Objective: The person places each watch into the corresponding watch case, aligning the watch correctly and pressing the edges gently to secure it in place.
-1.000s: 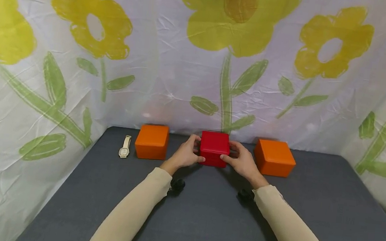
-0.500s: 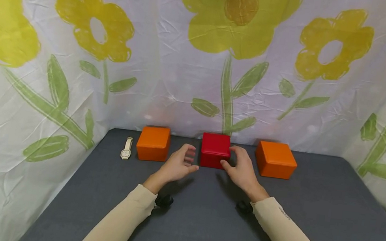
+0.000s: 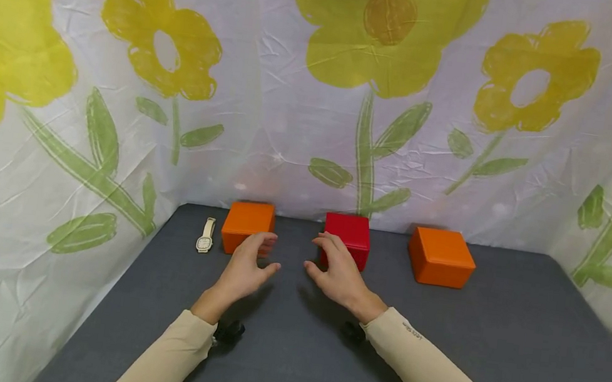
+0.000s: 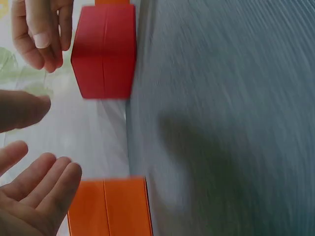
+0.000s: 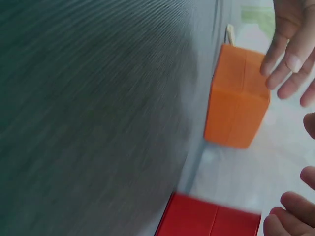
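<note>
Near the back of the dark table a red box [image 3: 354, 234] stands between two orange ones. My left hand [image 3: 242, 272] hovers in front of the left orange box [image 3: 246, 222], fingers spread and holding nothing. In the head view my right hand [image 3: 339, 273] is in the air before the red box, partly covering its front left side, and it too holds nothing. The left wrist view shows the red box [image 4: 106, 54] with its lid seam, apart from the fingers. In the right wrist view the left orange box [image 5: 236, 98] appears beyond the right fingertips.
A wristwatch with a pale strap [image 3: 206, 235] lies left of the left orange box. The right orange box [image 3: 440, 257] stands at the back right. Behind the table [image 3: 287, 353] hangs a white cloth [image 3: 269, 117] printed with yellow flowers.
Both hands have let go of the red box and moved left, the left one first. The left hand now stands before the left orange box. The boxes and watch keep their places.
</note>
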Motion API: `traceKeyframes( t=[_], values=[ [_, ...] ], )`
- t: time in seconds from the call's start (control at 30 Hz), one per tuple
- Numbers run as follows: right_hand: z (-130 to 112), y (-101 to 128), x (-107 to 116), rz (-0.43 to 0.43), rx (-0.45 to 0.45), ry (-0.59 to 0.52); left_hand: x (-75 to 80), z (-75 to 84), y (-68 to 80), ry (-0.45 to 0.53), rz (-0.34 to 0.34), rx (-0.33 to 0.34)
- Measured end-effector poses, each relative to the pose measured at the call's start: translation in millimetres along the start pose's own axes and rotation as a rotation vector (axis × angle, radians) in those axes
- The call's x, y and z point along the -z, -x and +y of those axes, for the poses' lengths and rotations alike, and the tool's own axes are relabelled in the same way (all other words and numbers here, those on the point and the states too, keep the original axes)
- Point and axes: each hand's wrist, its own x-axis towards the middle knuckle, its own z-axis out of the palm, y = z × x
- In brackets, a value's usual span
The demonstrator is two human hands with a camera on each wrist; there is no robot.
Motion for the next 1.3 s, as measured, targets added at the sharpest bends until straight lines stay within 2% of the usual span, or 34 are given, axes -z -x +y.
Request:
traceKeyframes(
  t=[0.17,0.33,0.43,0.6,0.7,0.8,1.0,1.13,1.3],
  values=[
    [-11,-16,-18,-0.058,0.04,0.011,19.4,-9.7,5.4,-0.109,0.097,0.028],
    [-19,-32,-32,-0.147,0.003,0.005,33.8,-21.5,6.2,-0.197,0.213,0.077],
    [-23,-43,-42,-0.185,-0.015,-0.001,39.2,-28.1,4.5,-0.224,0.252,0.107],
    [-28,-58,-59,-0.241,-0.02,-0.01,43.5,-35.9,3.1,-0.217,0.241,0.203],
    [-28,-65,-67,-0.274,-0.025,-0.032,44.2,-40.0,1.2,-0.208,0.216,0.277],
    [-27,-71,-73,-0.281,-0.037,-0.046,43.6,-44.4,-3.8,-0.204,0.181,0.319],
    [-25,-81,-79,-0.29,-0.055,-0.034,41.5,-51.8,-14.8,-0.205,0.138,0.348],
    [-23,-85,-82,-0.289,-0.082,-0.045,38.6,-55.8,-20.9,-0.199,0.154,0.354],
    [-22,-89,-82,-0.243,-0.119,-0.094,36.3,-55.4,-28.4,-0.187,0.173,0.345]
  ],
)
